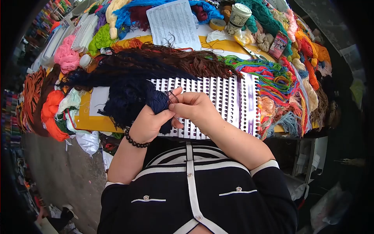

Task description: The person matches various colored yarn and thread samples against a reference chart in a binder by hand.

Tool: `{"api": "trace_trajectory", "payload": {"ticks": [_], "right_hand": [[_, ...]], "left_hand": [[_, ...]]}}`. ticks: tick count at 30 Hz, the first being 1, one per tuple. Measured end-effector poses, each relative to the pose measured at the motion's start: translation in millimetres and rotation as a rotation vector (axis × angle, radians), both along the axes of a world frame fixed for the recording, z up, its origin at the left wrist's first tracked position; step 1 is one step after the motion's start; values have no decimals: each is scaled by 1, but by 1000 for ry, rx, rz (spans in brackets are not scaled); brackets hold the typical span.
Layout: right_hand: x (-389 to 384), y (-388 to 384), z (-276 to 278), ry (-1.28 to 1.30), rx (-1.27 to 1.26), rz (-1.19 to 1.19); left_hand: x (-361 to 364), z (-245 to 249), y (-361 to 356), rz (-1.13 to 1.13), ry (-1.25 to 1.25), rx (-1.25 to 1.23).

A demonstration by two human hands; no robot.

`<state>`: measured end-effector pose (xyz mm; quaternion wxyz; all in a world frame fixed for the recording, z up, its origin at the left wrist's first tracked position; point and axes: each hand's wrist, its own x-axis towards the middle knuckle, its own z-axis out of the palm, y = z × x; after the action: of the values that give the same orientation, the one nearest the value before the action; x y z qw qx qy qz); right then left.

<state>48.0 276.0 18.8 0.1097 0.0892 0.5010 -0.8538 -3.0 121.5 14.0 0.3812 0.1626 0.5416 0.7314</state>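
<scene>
My left hand, with a dark beaded bracelet on the wrist, is closed around part of a navy yarn skein. The rest of the skein spreads over the table to the left of it. Against it, my right hand has its thumb and forefinger pinched together on thin dark strands at the skein's edge. Under and beside my right hand lie white cards with rows of punched holes. Behind both hands stretches a long bundle of dark blue and brown threads.
A printed sheet lies at the back, near a patterned cup with a lid and a tape roll. Scissors rest at the back right. Multicoloured threads pile up on the right; pink yarn and orange yarn on the left.
</scene>
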Motion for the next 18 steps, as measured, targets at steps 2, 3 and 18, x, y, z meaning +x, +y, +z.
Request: {"api": "trace_trajectory", "payload": {"ticks": [2,3,18], "right_hand": [[0,3,0,-5,16,11],[0,4,-1,-8,33,21],[3,6,-2,20,-76,-55]], "left_hand": [[2,1,3,16,12,4],[3,0,3,17,11,3],[2,-3,4,158,95,-57]]}}
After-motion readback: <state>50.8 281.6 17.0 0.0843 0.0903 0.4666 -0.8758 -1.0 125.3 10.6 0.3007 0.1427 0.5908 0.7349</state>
